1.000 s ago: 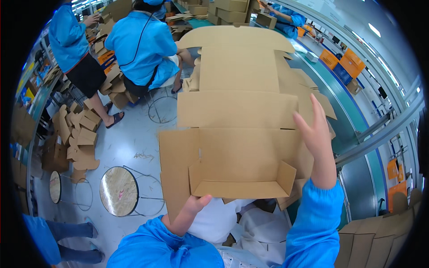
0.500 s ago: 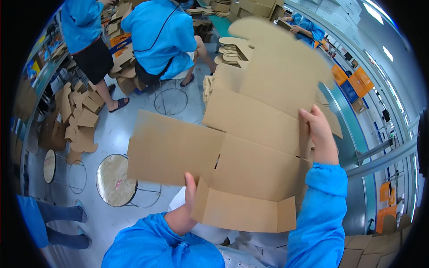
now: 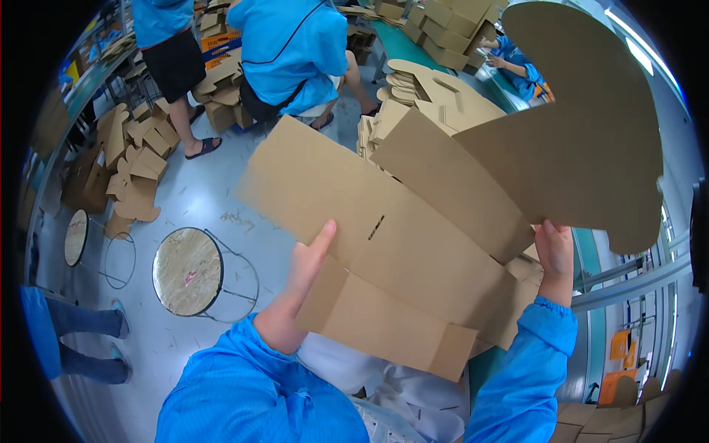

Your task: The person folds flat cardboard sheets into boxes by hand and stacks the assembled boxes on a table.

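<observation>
A die-cut cardboard box blank (image 3: 421,244) is held up in front of me, partly folded along its creases. My left hand (image 3: 306,258) grips its near left edge, thumb on top by a crease and fingers hidden beneath. On the right, my right hand (image 3: 554,255) pinches the foot of the large rounded lid flap (image 3: 591,125), which stands tilted up. A narrower panel (image 3: 454,184) rises beside that flap. The front flap (image 3: 384,317) with its small end tabs is bent up toward me. Behind the blank lies a stack of flat cardboard blanks (image 3: 443,92).
Round-topped stools (image 3: 188,272) stand on the floor at left, near a pile of folded cardboard (image 3: 136,177). Co-workers in blue (image 3: 288,55) sit and stand ahead. Boxes (image 3: 450,29) are stacked on a green table at the back. A metal rail (image 3: 628,277) runs at right.
The rounded lid flap has swung up and to the right with my right hand. The blank has turned clockwise, and its left panel has risen. My left hand has moved slightly up.
</observation>
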The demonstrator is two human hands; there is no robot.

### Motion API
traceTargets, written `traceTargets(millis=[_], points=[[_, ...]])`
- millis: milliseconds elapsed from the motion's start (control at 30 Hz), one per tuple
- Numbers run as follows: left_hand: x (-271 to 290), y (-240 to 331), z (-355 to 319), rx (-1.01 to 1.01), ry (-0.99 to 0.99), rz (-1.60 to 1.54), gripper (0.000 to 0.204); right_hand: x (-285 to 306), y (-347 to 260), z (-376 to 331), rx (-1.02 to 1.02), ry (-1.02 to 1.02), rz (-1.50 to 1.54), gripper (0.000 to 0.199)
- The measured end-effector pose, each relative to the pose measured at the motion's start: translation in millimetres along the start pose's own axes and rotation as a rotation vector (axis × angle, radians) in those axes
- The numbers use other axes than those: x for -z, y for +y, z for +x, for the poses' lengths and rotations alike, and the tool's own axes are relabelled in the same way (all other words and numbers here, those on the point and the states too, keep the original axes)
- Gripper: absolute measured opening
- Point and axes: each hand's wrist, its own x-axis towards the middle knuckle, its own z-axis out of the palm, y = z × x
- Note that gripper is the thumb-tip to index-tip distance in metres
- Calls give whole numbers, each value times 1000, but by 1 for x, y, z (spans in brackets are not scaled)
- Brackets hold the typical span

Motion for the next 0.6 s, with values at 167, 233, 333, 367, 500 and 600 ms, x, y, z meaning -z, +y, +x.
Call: traceTargets(millis=[167,233,333,367,500,600], points=[[2,27,21,83,-24,-165,35,5,-13,-7,68,-156,28,45],[1,35,23,121,-88,-198,35,6,-11,-13,70,-124,10,47],[-13,51,16,17,-82,-159,35,11,-12,-19,63,-91,-29,48],[-12,54,16,-87,-106,32,35,9,-14,-19,60,-99,-43,49],[-3,64,20,-286,-245,304,33,-3,-20,-21,46,-102,-69,49],[-6,67,16,-320,-235,308,33,-6,-26,-25,73,-119,-74,50]])
